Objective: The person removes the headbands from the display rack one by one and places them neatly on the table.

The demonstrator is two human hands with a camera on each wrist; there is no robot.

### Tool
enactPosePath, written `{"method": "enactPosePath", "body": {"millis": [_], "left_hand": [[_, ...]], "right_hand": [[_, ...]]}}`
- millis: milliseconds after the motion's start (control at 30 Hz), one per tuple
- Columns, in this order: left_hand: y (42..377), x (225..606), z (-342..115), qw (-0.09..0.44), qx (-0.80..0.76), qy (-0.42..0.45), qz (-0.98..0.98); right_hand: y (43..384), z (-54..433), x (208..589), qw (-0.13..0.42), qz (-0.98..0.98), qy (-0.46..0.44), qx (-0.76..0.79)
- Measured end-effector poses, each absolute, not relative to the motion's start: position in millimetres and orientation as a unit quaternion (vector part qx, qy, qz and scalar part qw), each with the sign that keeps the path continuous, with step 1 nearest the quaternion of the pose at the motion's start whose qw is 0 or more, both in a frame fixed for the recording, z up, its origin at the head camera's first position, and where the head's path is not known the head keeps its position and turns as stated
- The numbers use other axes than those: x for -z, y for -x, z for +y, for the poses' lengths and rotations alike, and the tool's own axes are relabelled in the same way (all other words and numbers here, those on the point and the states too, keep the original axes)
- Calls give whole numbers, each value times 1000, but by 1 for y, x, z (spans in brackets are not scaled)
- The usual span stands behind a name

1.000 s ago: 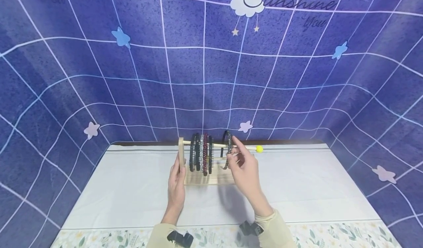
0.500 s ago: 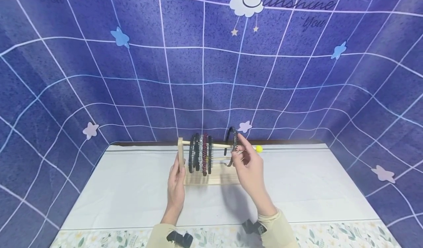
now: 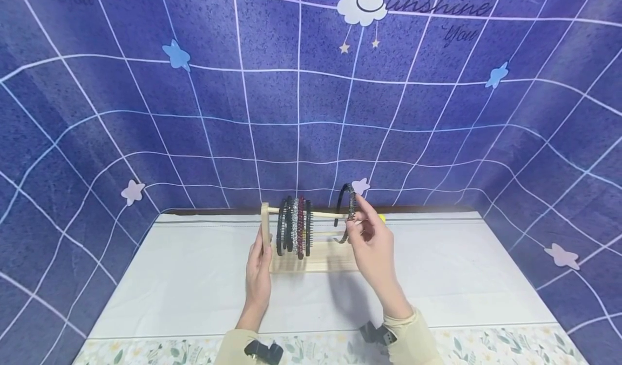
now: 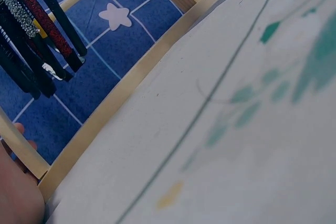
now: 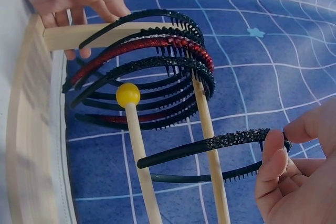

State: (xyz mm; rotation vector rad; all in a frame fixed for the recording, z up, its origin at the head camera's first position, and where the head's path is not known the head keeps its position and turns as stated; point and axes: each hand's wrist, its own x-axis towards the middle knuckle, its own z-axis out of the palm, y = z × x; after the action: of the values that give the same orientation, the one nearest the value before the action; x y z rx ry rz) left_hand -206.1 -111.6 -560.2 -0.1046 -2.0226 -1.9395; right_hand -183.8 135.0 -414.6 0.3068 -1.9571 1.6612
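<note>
A wooden headband stand (image 3: 311,266) has one upright at the left and two rods running to the right. My left hand (image 3: 257,281) grips its left upright (image 3: 265,227), seen too in the right wrist view with fingers around that post. Between thumb and fingers, my right hand (image 3: 376,251) pinches a black headband (image 5: 236,139) with a sparkling top and teeth inside. This headband curves around the rods near their right ends. Several other headbands (image 3: 295,227), black, silver and dark red, hang bunched near the upright.
A yellow ball (image 5: 128,95) caps one rod end; in the head view it shows partly behind my right hand. White cloth (image 3: 194,289) covers the table, with a floral strip (image 3: 311,346) along its near edge. A blue gridded curtain (image 3: 272,95) surrounds the back and sides.
My right hand has moved to the right along the rods with the pinched headband, away from the bunched ones. My left hand has stayed on the upright.
</note>
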Motion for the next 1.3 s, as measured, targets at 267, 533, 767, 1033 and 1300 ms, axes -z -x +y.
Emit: {"method": "enactPosePath", "body": {"millis": [267, 533, 767, 1033, 1300], "left_hand": [[205, 560, -112, 159, 683, 39, -712], [205, 559, -112, 163, 681, 37, -713], [204, 560, -113, 159, 683, 42, -711], [203, 559, -113, 158, 684, 45, -711], [205, 560, -112, 163, 685, 49, -709]], "right_hand": [[181, 140, 411, 289, -727, -121, -611], [179, 147, 408, 276, -720, -116, -626], [177, 152, 406, 289, -712, -121, -628], [176, 159, 405, 306, -709, -124, -624], [174, 167, 402, 311, -702, -114, -630]]}}
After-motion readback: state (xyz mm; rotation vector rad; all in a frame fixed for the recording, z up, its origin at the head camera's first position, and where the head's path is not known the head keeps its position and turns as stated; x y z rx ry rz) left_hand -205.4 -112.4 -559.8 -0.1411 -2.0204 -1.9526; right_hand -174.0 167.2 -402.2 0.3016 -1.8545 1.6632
